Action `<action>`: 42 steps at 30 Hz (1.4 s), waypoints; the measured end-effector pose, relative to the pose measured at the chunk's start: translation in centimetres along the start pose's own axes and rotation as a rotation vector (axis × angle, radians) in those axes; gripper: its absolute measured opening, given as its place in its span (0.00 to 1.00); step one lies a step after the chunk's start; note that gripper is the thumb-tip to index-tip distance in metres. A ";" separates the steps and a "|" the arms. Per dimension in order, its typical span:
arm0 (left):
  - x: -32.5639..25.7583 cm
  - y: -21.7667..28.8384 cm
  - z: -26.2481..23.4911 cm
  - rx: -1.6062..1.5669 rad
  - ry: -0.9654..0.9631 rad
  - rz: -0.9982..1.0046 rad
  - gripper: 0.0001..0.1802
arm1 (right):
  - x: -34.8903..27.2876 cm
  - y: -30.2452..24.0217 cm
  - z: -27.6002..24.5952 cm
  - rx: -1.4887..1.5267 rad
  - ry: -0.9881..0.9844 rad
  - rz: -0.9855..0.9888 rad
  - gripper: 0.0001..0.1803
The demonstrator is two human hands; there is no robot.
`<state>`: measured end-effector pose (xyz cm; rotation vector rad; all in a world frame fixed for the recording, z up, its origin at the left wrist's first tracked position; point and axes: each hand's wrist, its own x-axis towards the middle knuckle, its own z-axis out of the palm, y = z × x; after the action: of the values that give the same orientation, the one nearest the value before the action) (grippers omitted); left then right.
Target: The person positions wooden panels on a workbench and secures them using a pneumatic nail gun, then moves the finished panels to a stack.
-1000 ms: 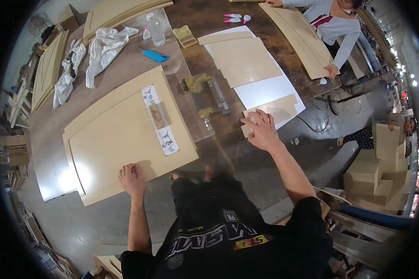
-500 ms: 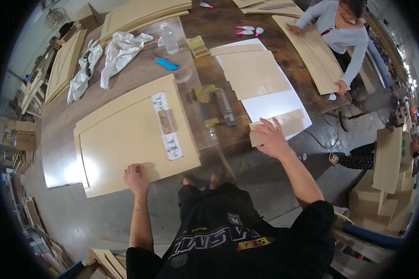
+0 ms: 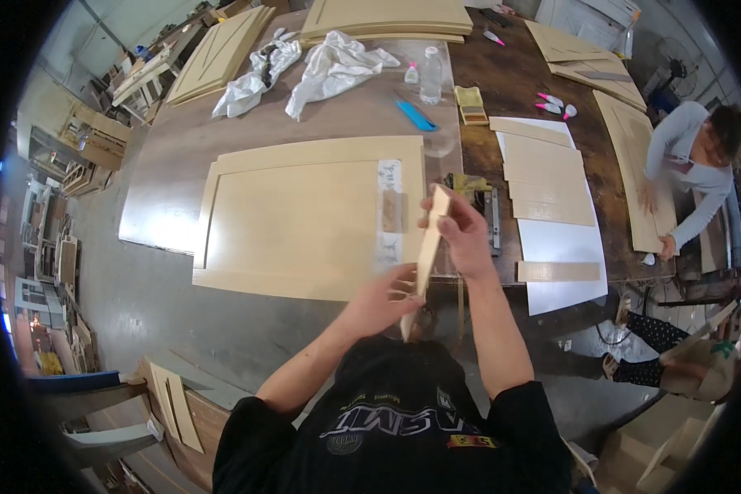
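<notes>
A thin, pale wooden strip (image 3: 430, 247) is held upright in front of my body, over the table's near edge. My right hand (image 3: 467, 235) is closed on its upper part, the thumb on the face turned to me. Beside its lower part is my left hand (image 3: 379, 303), fingers spread and fingertips at the strip's edge; whether they press on it I cannot tell. To the left lies a large framed wooden panel (image 3: 296, 214), bearing a white marked paper strip (image 3: 389, 177) and a small block (image 3: 393, 212). Thin wooden sheets (image 3: 547, 173) rest on a white board (image 3: 564, 292) at right.
A blue-handled cutter (image 3: 417, 116), a clear bottle (image 3: 431, 78), crumpled white wrapping (image 3: 333, 70) and a yellow tray (image 3: 471, 105) lie farther back. A metal tool (image 3: 492, 221) is near my right hand. Another person (image 3: 696, 160) works over a panel at far right.
My right hand has left the sheets on the white board and now holds a wooden strip before me. My left hand has moved off the panel's near edge to that strip. The view has swung left.
</notes>
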<state>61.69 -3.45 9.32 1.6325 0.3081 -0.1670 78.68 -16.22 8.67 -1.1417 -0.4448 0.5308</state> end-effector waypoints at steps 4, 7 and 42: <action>-0.9 -1.3 -4.8 0.055 0.107 -0.027 0.36 | 3.3 5.3 2.4 0.023 -0.105 0.002 0.38; 0.9 -5.5 -8.4 -0.085 0.280 -0.153 0.35 | 5.4 9.1 3.0 -0.666 -0.062 0.046 0.34; 11.5 -8.5 -10.1 0.668 0.441 -0.041 0.36 | 5.8 13.6 3.9 -1.343 0.167 -0.047 0.25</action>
<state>69.29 8.28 -1.25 2.3263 0.6742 0.0765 78.71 -5.52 -2.29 -2.4239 -0.7002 0.0147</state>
